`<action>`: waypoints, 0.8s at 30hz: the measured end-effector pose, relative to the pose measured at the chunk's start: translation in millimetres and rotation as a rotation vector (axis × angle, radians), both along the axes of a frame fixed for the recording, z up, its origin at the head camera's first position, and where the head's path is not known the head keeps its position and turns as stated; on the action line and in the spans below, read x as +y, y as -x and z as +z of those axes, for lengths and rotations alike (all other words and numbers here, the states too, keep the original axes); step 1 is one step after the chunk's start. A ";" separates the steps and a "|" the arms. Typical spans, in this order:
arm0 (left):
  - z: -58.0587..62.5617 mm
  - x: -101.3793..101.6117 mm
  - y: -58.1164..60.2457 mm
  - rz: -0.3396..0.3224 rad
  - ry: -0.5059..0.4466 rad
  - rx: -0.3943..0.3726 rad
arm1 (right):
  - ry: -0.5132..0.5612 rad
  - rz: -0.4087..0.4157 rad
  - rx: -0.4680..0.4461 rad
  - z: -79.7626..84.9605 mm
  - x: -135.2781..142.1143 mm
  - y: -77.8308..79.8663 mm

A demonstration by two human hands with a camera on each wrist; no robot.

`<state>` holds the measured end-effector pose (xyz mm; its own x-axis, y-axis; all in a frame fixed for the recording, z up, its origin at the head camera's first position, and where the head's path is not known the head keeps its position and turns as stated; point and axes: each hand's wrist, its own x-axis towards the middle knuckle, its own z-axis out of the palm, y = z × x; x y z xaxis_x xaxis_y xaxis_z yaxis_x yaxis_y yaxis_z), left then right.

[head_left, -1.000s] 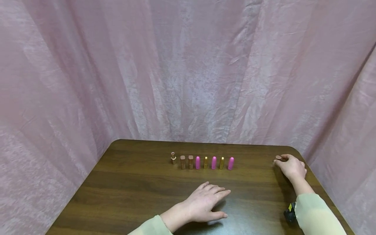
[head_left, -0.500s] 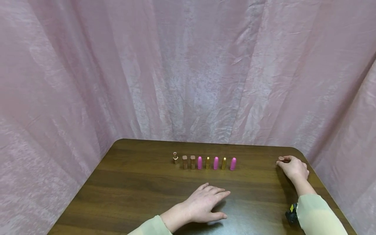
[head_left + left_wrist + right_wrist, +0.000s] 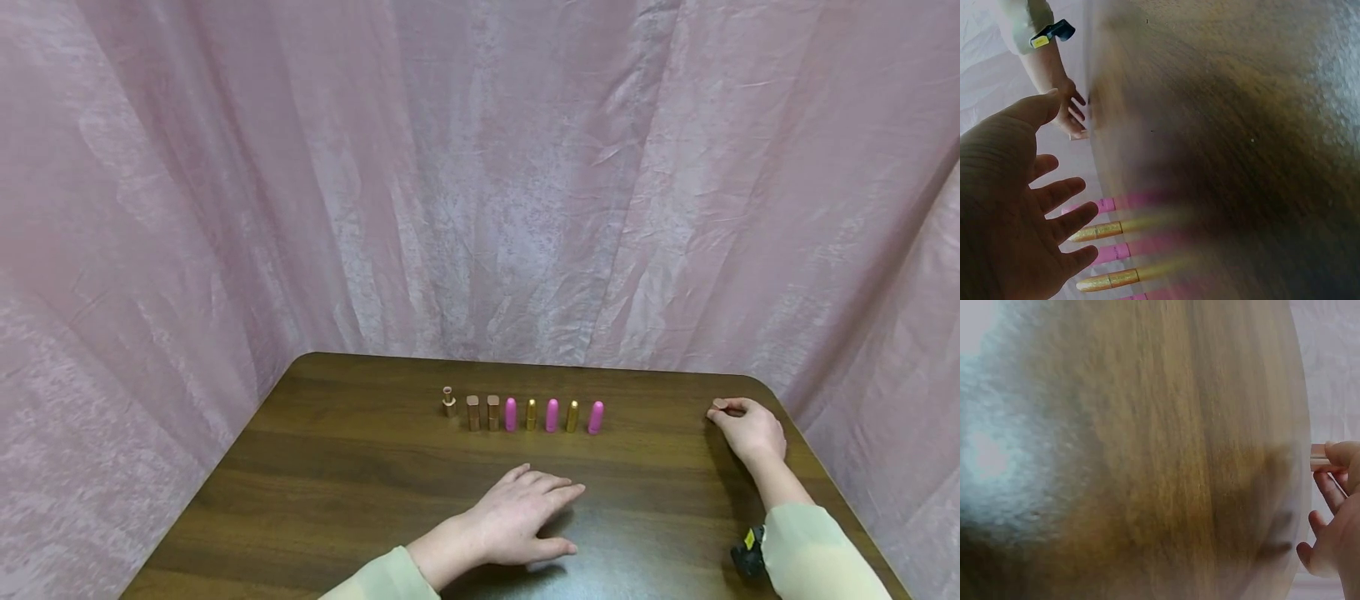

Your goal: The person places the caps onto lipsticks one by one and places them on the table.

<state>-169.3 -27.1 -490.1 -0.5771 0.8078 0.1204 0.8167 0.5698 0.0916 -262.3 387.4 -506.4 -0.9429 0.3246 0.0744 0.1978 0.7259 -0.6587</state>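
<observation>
Near the table's far right corner my right hand (image 3: 752, 433) pinches a small rose-gold lipstick cap (image 3: 1319, 457) between thumb and fingers. Only a bit of the cap's top shows in the head view. My left hand (image 3: 521, 518) is held low over the middle of the table, palm down, fingers spread and holding nothing. Beyond it stands a row of upright lipsticks. At the row's left end is an uncapped rose-gold lipstick (image 3: 449, 403). To its right come two capped rose-gold lipsticks (image 3: 473, 413), then pink lipsticks (image 3: 552, 415) alternating with gold lipsticks (image 3: 1108, 280).
The brown wooden table (image 3: 337, 467) has rounded far corners. Pink curtains (image 3: 480, 183) hang behind it and at both sides. A black wrist camera (image 3: 747, 553) with a yellow label sits at the right sleeve's cuff.
The head view has shifted slightly, moving the row a little rightward in it. Less of the cap shows above my right fingers. My left hand keeps its spread pose.
</observation>
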 end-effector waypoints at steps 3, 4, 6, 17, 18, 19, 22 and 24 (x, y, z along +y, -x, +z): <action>1.3 -1.5 0.1 0.004 -0.002 -0.001 | 0.086 -0.009 0.016 0.4 -2.6 -2.2; 1.8 -2.1 0.1 0.006 -0.003 -0.002 | 0.124 -0.014 0.019 0.7 -3.9 -2.8; 2.4 -3.0 0.3 0.007 -0.006 -0.003 | 0.214 -0.033 0.025 1.4 -5.9 -3.7; 5.4 -13.3 1.4 0.025 -0.026 -0.010 | 0.748 -0.103 -0.006 20.4 -26.5 -23.4; 5.9 -15.4 1.5 0.028 -0.028 -0.009 | 0.761 -0.105 -0.015 21.9 -27.7 -25.7; 6.6 -17.9 1.7 0.031 -0.033 -0.009 | 0.773 -0.099 -0.027 23.5 -28.9 -28.3; 8.0 -26.8 2.9 0.046 -0.053 -0.017 | 0.825 -0.084 -0.041 27.8 -32.7 -35.3; 8.4 -33.4 4.1 0.061 -0.065 -0.023 | 0.853 -0.061 -0.057 30.6 -34.7 -40.6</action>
<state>-173.4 -60.5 -481.8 -0.6279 0.7621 0.1578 0.7781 0.6103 0.1488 -221.7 352.7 -475.8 -0.9167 0.2987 -0.2653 0.2699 -0.0264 -0.9625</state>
